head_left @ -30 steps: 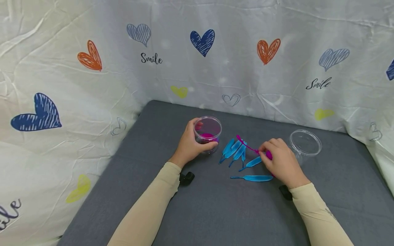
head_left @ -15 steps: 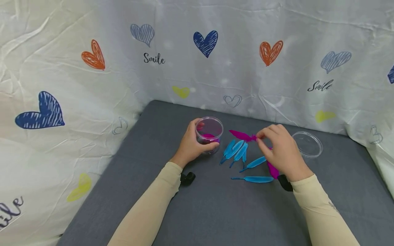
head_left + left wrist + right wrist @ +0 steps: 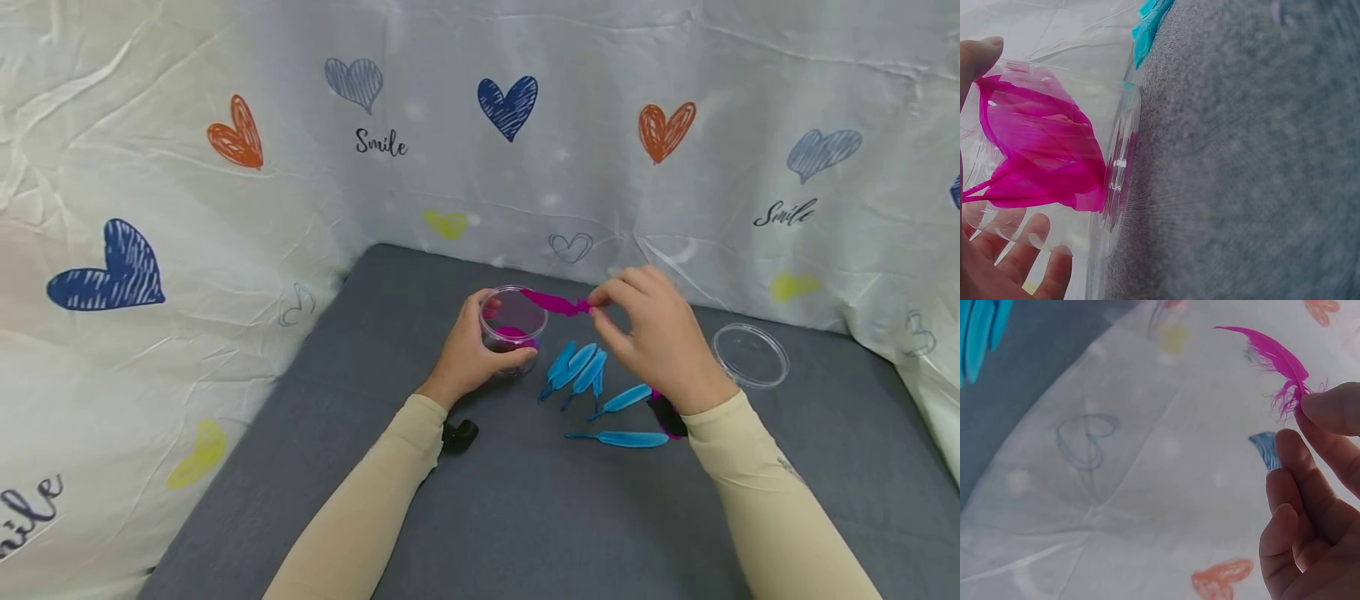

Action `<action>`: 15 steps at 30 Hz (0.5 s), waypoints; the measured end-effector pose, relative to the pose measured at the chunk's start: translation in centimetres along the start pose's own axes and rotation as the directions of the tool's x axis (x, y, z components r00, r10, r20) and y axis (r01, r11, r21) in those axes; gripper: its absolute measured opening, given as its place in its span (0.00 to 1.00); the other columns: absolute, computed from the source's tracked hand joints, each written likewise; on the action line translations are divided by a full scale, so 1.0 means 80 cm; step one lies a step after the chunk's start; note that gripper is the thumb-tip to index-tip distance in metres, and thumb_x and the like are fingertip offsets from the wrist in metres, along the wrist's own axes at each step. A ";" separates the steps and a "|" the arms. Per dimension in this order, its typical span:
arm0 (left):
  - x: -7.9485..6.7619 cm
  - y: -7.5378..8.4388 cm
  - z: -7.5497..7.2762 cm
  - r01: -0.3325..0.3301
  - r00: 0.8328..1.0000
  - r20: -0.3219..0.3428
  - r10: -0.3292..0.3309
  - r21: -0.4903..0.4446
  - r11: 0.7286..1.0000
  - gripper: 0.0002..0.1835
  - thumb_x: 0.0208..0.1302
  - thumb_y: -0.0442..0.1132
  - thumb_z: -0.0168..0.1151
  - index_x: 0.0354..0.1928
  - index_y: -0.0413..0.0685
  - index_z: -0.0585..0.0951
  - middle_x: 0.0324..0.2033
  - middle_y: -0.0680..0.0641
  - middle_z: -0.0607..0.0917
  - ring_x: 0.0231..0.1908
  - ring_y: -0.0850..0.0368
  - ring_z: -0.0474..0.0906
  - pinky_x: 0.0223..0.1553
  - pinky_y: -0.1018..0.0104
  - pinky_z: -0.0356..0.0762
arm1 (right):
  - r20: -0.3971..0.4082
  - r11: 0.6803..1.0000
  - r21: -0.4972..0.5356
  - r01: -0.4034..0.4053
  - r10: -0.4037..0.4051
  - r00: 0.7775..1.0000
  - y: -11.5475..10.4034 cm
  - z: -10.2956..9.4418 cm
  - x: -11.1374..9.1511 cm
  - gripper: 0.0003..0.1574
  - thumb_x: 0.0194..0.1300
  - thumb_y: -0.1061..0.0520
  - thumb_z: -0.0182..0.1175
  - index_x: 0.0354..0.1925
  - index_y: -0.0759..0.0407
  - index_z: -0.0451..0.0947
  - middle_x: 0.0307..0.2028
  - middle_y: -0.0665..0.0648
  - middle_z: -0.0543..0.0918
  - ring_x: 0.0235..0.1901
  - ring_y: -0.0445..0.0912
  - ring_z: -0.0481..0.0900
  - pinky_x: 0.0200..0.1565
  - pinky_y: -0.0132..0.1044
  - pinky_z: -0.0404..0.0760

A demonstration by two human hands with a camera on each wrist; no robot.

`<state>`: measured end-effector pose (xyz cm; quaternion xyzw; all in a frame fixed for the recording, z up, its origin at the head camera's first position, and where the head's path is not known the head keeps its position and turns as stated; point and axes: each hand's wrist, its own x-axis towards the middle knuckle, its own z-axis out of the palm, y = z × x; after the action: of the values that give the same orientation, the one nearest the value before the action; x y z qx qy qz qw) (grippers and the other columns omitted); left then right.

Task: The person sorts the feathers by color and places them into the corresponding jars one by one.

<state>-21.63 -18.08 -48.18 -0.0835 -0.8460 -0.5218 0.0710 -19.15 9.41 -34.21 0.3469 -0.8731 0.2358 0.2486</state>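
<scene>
My left hand [image 3: 468, 354] grips a clear plastic jar [image 3: 513, 336] upright on the grey cloth, thumb in front and fingers behind. Magenta feathers [image 3: 1047, 150] lie inside the jar, seen through its wall in the left wrist view. My right hand [image 3: 645, 325] is raised to the right of the jar. Between thumb and index finger it pinches a magenta feather [image 3: 1280, 356] by its fluffy quill end. In the head view the feather's tip [image 3: 534, 296] overlaps the jar's open rim. The other fingers of the right hand are loosely bent.
Several blue feathers [image 3: 585, 371] lie right of the jar, with one more blue feather [image 3: 633, 439] nearer. Another magenta feather [image 3: 677, 434] is mostly hidden behind the right wrist. A clear round lid [image 3: 750, 356] lies at the back right. A heart-printed curtain [image 3: 570, 150] hangs behind.
My right hand has lifted the magenta feather off the blue feathers and carried it left and up to the jar's rim. The left hand and jar hold their place.
</scene>
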 end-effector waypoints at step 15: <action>0.002 -0.006 0.000 -0.018 1.000 0.004 0.018 -0.024 1.000 0.60 0.55 0.60 0.84 0.82 0.56 0.57 0.72 0.48 0.73 0.72 0.48 0.72 0.71 0.49 0.80 | 0.148 0.998 -0.055 0.021 -0.013 0.989 -0.004 0.048 0.024 0.03 0.68 0.62 0.72 0.40 0.57 0.86 0.39 0.55 0.85 0.43 0.53 0.78 0.52 0.49 0.87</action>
<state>-21.87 -18.25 -48.58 -0.0931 -0.8390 -0.5311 0.0731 -21.17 6.05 -35.95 0.3636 -0.8924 0.1826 0.1950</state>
